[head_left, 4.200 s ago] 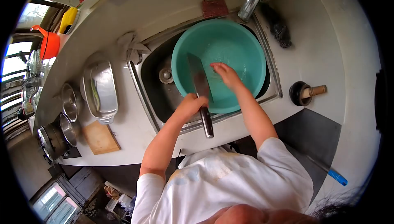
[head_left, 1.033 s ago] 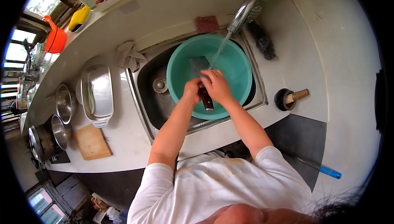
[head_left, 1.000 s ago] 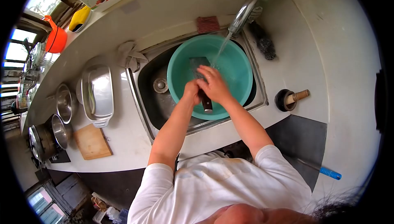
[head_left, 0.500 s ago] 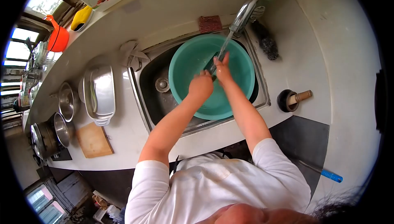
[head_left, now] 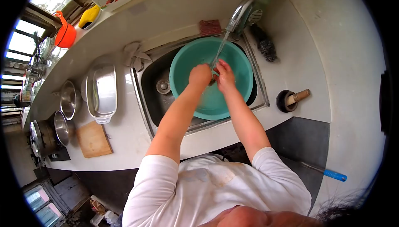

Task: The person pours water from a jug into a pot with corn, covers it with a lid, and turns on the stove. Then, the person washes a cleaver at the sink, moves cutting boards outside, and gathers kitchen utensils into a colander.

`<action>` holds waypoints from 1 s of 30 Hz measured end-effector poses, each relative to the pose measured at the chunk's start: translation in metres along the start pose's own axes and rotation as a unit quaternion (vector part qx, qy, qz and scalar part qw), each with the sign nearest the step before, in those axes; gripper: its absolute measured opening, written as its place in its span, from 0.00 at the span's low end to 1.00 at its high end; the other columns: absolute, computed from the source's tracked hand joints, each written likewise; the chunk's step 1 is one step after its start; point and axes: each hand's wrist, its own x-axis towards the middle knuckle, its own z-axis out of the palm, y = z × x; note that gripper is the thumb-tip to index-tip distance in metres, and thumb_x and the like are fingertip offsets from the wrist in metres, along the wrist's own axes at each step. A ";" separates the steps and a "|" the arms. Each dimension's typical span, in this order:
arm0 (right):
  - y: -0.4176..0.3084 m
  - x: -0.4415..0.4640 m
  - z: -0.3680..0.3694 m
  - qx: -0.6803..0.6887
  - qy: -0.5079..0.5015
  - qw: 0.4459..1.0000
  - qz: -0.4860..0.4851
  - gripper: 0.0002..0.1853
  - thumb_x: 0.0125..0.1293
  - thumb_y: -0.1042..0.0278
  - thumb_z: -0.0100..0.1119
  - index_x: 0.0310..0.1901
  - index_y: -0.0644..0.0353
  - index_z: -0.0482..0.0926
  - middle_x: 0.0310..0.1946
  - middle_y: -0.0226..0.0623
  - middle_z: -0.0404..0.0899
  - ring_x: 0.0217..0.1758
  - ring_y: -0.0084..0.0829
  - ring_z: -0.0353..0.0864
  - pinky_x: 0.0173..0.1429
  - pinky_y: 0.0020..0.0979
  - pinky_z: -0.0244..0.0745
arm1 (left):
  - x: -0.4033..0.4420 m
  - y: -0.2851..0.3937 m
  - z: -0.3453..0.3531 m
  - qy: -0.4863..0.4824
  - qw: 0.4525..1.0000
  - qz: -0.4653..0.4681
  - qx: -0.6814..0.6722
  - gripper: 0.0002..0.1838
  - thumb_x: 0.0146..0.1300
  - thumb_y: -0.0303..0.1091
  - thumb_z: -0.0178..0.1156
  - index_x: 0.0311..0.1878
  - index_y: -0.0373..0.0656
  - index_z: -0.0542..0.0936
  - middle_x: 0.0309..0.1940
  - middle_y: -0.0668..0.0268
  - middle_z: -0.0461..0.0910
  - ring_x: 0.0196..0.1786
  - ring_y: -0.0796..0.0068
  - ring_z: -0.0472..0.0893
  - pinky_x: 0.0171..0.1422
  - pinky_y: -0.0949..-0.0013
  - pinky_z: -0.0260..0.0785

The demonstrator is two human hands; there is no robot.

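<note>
A teal basin point(head_left: 189, 102) sits in the steel sink, and water runs into it from the faucet point(head_left: 240, 14). Over the basin, my left hand point(head_left: 200, 76) is closed in a fist around the knife, which is almost wholly hidden. Only a small dark part point(head_left: 212, 81) shows between the hands. Close beside it, on the right, my right hand point(head_left: 225, 76) has its fingers curved and apart at the water stream. Whether it touches the blade cannot be made out.
Left of the sink are a cloth point(head_left: 136, 56), a metal tray point(head_left: 107, 102) with a long green item, steel bowls point(head_left: 68, 100) and a cutting board point(head_left: 94, 139). A mortar with pestle point(head_left: 286, 101), dark brush point(head_left: 264, 44) and blue-handled tool point(head_left: 335, 175) lie to the right.
The faucet, dry at first, now runs. The knife, earlier in plain view with its handle toward me, has turned and is mostly hidden. My hands have moved slightly apart from their earlier overlap.
</note>
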 end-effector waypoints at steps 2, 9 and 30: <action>-0.010 0.000 0.009 0.025 -0.050 0.998 0.026 0.16 0.58 0.65 0.55 0.47 0.59 0.68 0.36 0.33 0.70 0.32 0.22 0.69 0.27 0.20 0.62 | -0.006 -0.009 -0.009 -0.055 0.987 -0.098 -0.117 0.09 0.51 0.31 0.51 0.31 0.36 0.76 0.27 0.54 0.78 0.31 0.59 0.80 0.30 0.62 0.72; -0.038 -0.017 0.040 -0.129 -0.293 0.943 0.088 0.12 0.62 0.62 0.50 0.40 0.62 0.69 0.17 0.28 0.66 0.12 0.17 0.60 0.13 0.19 0.54 | -0.024 -0.010 0.016 -0.041 0.820 -0.126 -0.556 0.09 0.54 0.33 0.52 0.25 0.36 0.72 0.19 0.61 0.74 0.19 0.70 0.77 0.15 0.67 0.66; -0.137 0.211 -0.028 -0.007 -0.017 0.991 -0.129 0.22 0.62 0.47 0.42 0.53 0.52 0.67 0.50 0.32 0.69 0.51 0.34 0.68 0.55 0.39 0.64 | -0.088 0.009 -0.022 -0.020 0.999 0.004 -0.042 0.12 0.49 0.27 0.46 0.36 0.38 0.76 0.36 0.51 0.74 0.35 0.52 0.77 0.35 0.58 0.72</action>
